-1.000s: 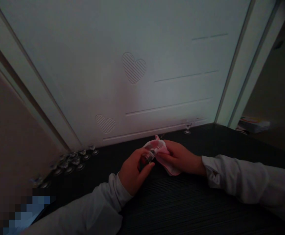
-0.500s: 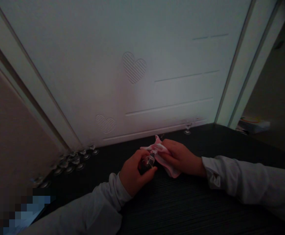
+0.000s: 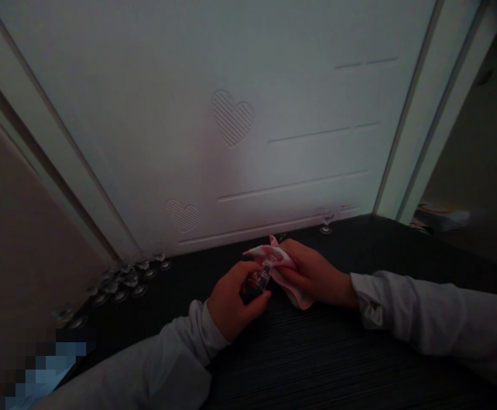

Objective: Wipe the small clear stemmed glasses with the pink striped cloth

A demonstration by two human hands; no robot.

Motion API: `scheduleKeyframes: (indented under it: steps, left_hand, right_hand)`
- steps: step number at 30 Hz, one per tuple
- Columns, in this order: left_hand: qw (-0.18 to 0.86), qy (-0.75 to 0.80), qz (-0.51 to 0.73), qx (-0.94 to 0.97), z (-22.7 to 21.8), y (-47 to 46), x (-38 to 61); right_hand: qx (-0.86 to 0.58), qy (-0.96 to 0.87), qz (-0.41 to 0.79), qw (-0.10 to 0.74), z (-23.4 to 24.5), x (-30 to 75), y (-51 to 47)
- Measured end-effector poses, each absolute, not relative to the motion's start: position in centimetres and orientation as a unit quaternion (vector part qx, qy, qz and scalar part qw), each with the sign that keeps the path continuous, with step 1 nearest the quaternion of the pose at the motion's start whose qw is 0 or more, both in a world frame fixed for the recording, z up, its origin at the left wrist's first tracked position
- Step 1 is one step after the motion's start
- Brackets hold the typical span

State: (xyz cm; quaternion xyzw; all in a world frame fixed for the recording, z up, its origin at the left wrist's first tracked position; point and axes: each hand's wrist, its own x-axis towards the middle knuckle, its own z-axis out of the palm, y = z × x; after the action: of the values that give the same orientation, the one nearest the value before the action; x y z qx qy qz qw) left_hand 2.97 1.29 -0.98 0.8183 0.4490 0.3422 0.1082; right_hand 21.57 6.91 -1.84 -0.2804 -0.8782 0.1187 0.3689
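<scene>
A small clear stemmed glass [image 3: 257, 281] is gripped by my left hand [image 3: 233, 302], its bowl between thumb and fingers. It lies tilted, stem and foot toward the right. My right hand [image 3: 312, 272] is closed on a pink and white cloth [image 3: 295, 293], which wraps about the foot end of the glass. The cloth hides most of the foot, and one corner sticks up above my fingers. Both hands are close together over the dark table.
Several small stemmed glasses [image 3: 120, 285] stand in a group at the table's left back edge. A single glass [image 3: 326, 222] stands at the back right. Behind the dark table [image 3: 317, 364] rises a white panel [image 3: 146, 114] with engraved hearts.
Both hands keep nearly the same place and hold. The cloth's folds around the foot of the glass have shifted slightly.
</scene>
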Motion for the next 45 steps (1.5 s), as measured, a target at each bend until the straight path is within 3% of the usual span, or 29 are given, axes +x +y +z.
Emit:
scheduleKeyframes:
  steps: [8, 16, 21, 27, 34, 45]
  left_hand:
    - [0.137, 0.444, 0.356, 0.811, -1.0, 1.0, 2.9]
    - [0.343, 0.463, 0.435, 0.692, -1.1, 2.2, 2.6]
    - [0.399, 0.470, 0.459, 0.639, -1.0, 2.7, 2.7]
    - [0.402, 0.454, 0.447, 0.658, -1.1, 2.8, 2.6]
    - [0.305, 0.432, 0.406, 0.746, -1.0, 1.9, 2.4]
    - [0.209, 0.438, 0.362, 0.796, -0.8, 1.6, 2.6]
  right_hand:
    - [-0.294, -0.891, 0.117, 0.326, -1.6, 21.5, 6.8]
    - [-0.275, -0.871, 0.110, 0.393, -1.6, 21.6, 6.8]
    - [-0.286, -0.849, 0.101, 0.434, -1.5, 21.7, 6.7]
    - [-0.211, -0.896, 0.034, 0.389, -1.6, 21.7, 6.5]
    - [-0.190, -0.932, 0.014, 0.310, -1.3, 21.4, 6.6]
    - [-0.231, -0.916, 0.055, 0.325, -1.9, 21.2, 6.7]
